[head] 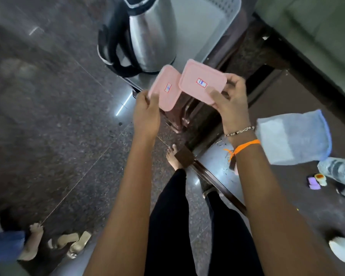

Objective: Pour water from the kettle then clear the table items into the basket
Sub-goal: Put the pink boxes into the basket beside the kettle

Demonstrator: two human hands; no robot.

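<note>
Dark speckled granite floor [48, 116], glossy reflections; dark wooden table frame [217, 172].

You have two pink lids [202, 82], one in each hand, at twelve o'clock. One steel kettle [147, 38] sits in one pale basket [213, 26] beyond them. One blue cloth [293, 138] lies at three o'clock; two sandals [74, 243] at eight.

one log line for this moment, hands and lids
left hand: holds pink lid | right hand: holds second pink lid | kettle: in basket
</note>
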